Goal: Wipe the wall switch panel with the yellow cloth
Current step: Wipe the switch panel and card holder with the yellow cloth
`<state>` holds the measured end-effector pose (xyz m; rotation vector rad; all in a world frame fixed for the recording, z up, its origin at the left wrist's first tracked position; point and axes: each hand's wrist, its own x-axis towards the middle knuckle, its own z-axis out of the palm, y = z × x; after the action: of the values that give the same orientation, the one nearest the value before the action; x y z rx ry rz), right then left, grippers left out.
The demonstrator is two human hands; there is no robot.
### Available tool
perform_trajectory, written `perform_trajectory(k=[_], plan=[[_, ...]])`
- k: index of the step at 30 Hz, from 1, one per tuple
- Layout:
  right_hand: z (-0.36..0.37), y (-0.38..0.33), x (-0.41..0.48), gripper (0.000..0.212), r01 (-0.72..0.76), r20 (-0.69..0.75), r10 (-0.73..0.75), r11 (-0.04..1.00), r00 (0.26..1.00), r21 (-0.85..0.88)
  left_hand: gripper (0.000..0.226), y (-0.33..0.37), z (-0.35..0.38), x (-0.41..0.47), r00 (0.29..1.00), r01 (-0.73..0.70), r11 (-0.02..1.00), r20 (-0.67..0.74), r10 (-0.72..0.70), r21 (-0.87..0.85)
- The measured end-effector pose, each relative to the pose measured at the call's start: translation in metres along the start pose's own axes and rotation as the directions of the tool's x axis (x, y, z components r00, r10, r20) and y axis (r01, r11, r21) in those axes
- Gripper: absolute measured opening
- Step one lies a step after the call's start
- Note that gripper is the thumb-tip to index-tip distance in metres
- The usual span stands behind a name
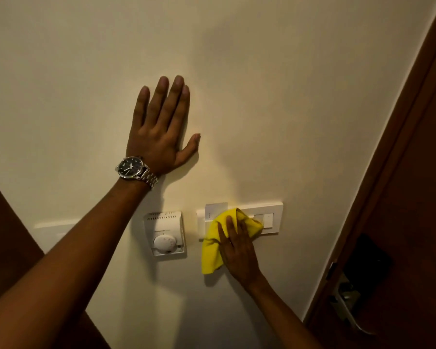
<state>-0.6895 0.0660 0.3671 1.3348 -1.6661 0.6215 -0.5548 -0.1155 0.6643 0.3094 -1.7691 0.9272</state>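
Midway, my right hand (238, 250) presses the yellow cloth (213, 248) flat on the switch panel (272, 210), right end unwiped, left hand (159, 137) grip wide on wall.

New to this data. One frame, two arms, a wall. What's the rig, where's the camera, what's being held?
No machine here: a person works bare-handed, and the single picture comes from a wide-angle camera on their head, looking at the wall. The left hand, with a wristwatch, lies flat and open on the bare wall. The right hand presses a yellow cloth against the white switch panel. A dial thermostat sits left of the panel, and a brown door with a metal handle stands on the right.
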Motion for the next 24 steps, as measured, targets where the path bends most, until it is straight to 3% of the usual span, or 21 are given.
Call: perform_trajectory(k=[4,7,9,12,13,14,16,17,18,19,20,24], plan=[[-0.025,-0.037,-0.004,0.054,-0.008,0.061,0.006,0.999,0.998,0.04,0.083,-0.021,-0.039,-0.017,0.998,0.057,0.998,0.015,-0.057,0.036],[-0.04,-0.059,-0.001,0.05,-0.158,0.104,0.153,0.986,0.983,0.049,0.077,-0.013,-0.057,-0.007,0.996,0.078,0.994,0.047,-0.082,0.081],[-0.046,-0.064,0.001,0.054,-0.289,0.243,0.269,0.956,0.932,0.053,0.072,0.001,-0.058,0.004,0.982,0.132,0.991,0.137,-0.13,-0.008],[-0.06,-0.047,0.002,0.051,-0.308,0.381,0.283,0.951,0.88,0.004,0.05,0.065,-0.07,-0.053,0.944,0.298,0.933,0.208,-0.257,-0.2],[-0.064,-0.041,0.002,0.047,-0.297,0.408,0.267,0.955,0.873,0.01,0.04,0.089,-0.083,-0.091,0.888,0.436,0.858,0.285,-0.362,-0.27],[-0.068,-0.037,0.003,0.047,-0.288,0.42,0.257,0.958,0.871,0.013,0.037,0.113,-0.096,-0.132,0.761,0.629,0.719,0.427,-0.489,-0.296],[-0.078,-0.029,0.011,0.066,-0.255,0.441,0.233,0.967,0.867,-0.01,0.056,0.154,-0.122,-0.198,0.305,0.945,0.291,0.725,-0.617,-0.149],[-0.084,-0.025,0.016,0.071,-0.252,0.451,0.233,0.967,0.862,-0.017,0.067,0.168,-0.128,-0.221,0.096,0.994,0.092,0.806,-0.584,-0.051],[-0.088,-0.02,0.021,0.072,-0.231,0.447,0.218,0.973,0.867,-0.027,0.069,0.18,-0.126,-0.237,-0.055,0.997,-0.069,0.85,-0.524,0.023],[-0.09,-0.017,0.026,0.07,-0.202,0.442,0.202,0.978,0.874,-0.047,0.065,0.19,-0.124,-0.245,-0.156,0.978,-0.193,0.88,-0.449,0.075],[-0.092,-0.016,0.031,0.066,-0.177,0.427,0.189,0.982,0.884,-0.067,0.061,0.196,-0.12,-0.247,-0.194,0.958,-0.268,0.913,-0.358,0.099],[-0.091,-0.012,0.038,0.039,-0.176,0.348,0.224,0.971,0.91,-0.164,0.065,0.218,-0.097,-0.238,-0.136,0.9,-0.435,0.948,-0.286,-0.002]])
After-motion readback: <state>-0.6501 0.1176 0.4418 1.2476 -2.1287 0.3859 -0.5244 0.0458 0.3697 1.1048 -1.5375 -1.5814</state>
